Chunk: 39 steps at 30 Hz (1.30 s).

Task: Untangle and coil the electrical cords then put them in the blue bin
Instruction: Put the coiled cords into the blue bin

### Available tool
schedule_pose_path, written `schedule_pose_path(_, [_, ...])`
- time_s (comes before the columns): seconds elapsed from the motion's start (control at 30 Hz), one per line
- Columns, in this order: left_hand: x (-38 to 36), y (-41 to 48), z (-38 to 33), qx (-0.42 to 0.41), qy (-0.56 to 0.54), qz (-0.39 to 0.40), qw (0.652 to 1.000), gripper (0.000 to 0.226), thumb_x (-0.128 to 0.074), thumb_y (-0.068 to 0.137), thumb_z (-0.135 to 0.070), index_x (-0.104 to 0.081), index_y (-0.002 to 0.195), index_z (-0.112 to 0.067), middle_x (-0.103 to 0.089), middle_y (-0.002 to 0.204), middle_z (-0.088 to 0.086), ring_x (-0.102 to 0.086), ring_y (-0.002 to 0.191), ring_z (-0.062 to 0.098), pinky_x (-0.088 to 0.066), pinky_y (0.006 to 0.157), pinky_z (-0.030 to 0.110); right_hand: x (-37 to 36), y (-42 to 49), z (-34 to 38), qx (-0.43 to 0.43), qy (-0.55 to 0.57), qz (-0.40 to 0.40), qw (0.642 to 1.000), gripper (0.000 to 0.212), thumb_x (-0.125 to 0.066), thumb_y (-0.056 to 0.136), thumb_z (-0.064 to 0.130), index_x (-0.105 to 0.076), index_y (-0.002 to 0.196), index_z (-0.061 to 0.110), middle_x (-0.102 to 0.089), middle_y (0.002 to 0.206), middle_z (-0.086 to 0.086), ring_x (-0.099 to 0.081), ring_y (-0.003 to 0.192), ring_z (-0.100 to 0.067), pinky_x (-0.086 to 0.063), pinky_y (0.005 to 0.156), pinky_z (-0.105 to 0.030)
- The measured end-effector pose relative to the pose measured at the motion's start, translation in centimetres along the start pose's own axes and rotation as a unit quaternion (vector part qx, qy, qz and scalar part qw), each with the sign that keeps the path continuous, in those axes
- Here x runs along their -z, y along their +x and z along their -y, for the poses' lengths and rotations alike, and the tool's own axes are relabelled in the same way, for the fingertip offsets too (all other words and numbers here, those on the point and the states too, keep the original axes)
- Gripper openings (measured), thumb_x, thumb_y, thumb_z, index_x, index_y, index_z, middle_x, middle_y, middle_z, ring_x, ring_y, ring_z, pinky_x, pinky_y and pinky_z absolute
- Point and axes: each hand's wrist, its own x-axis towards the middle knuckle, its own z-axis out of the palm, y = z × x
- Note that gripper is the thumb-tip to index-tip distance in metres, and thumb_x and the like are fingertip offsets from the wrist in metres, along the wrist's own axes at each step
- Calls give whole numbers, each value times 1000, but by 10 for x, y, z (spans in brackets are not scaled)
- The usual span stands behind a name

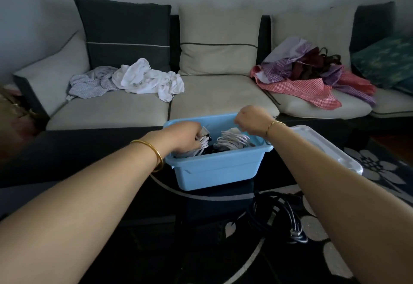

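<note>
The blue bin stands on a dark low surface in front of the sofa. Inside it lie bundles of white cords and something dark between them. My left hand reaches into the bin's left side, its fingers curled round a white coiled cord with a plug end. My right hand hovers over the bin's back right corner with curled fingers; I cannot tell whether it holds anything. A tangle of black cords lies on the floor rug below the bin's right side.
The bin's clear lid lies right of the bin, under my right forearm. Behind is a sofa with white and checked laundry on the left seat and a pile of red and purple cloth on the right.
</note>
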Motion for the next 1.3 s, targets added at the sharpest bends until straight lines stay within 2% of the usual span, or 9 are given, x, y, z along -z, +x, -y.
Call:
schedule_pose_path(0.1, [-2,-2,-4,5,14,22,1000,23,-43,95,-18,-61,107,-7,-64,114,15,-56,96,28,-44,84,33,-8,-6,-5,14,116,11,993,24,-46,91,4,-69,99,-2,-66,106,-16,-57,101,-24,-43,80,-26])
schedule_pose_path(0.27, [6,-13,-17,8,-10,-109,994,23,-45,94,-11,-61,110,-8,-58,112,9,-55,101,28,-41,79,30,3,-48,-26,-111,256,-244,929,25,-43,83,4,-67,89,9,-67,96,-11,-61,89,-28,-50,80,-33])
schedule_pose_path(0.4, [1,-26,-42,-28,-57,-76,995,38,-49,96,-30,-44,62,-15,-50,73,6,-47,71,25,-34,65,33,-9,-105,-33,-170,123,58,976,18,-50,87,21,-58,81,6,-56,71,-8,-57,62,-26,-50,60,-33])
schedule_pose_path(0.5, [-13,-31,-56,-28,-58,-38,997,31,-51,95,-37,-54,74,-14,-54,77,7,-50,74,25,-37,67,33,-25,-129,-31,-153,18,233,960,24,-63,87,27,-61,93,3,-51,68,-6,-55,69,-22,-47,52,-28])
schedule_pose_path(0.63, [-20,-38,-57,-3,-56,-57,997,19,-49,94,-13,-59,110,-12,-59,112,10,-54,102,29,-43,82,36,-56,-137,-42,-157,-21,215,964,31,-66,84,13,-59,113,7,-54,84,-4,-57,71,-21,-48,57,-31])
schedule_pose_path(0.73, [-20,-45,-56,-2,-81,-59,995,31,-44,93,-2,-61,116,-14,-60,120,9,-54,107,29,-45,89,37,-62,-143,-47,-139,17,174,975,10,-58,85,6,-59,95,9,-57,68,-4,-61,64,-23,-48,51,-29])
schedule_pose_path(0.97, [-5,-59,-46,-36,-143,24,989,31,-57,90,-3,-64,119,-13,-61,122,2,-55,108,16,-39,89,22,21,-149,-36,-57,310,132,940,11,-54,88,-6,-61,94,0,-55,67,-14,-54,54,-18,-53,47,-22])
schedule_pose_path(1.13, [10,-74,-43,-60,-143,120,981,30,-59,89,-12,-66,117,-21,-63,109,-9,-56,94,5,-40,78,12,43,-101,-9,-85,307,9,948,8,-55,86,-4,-58,80,-2,-53,57,-13,-53,40,-18,-53,43,-24])
schedule_pose_path(1.3, [26,-65,-17,38,-209,-59,975,12,-63,88,-16,-70,93,-7,-69,95,9,-66,82,23,-56,79,35,22,-45,20,-90,223,42,970,3,-58,84,0,-60,81,-1,-60,66,-17,-58,46,-22,-59,62,-36])
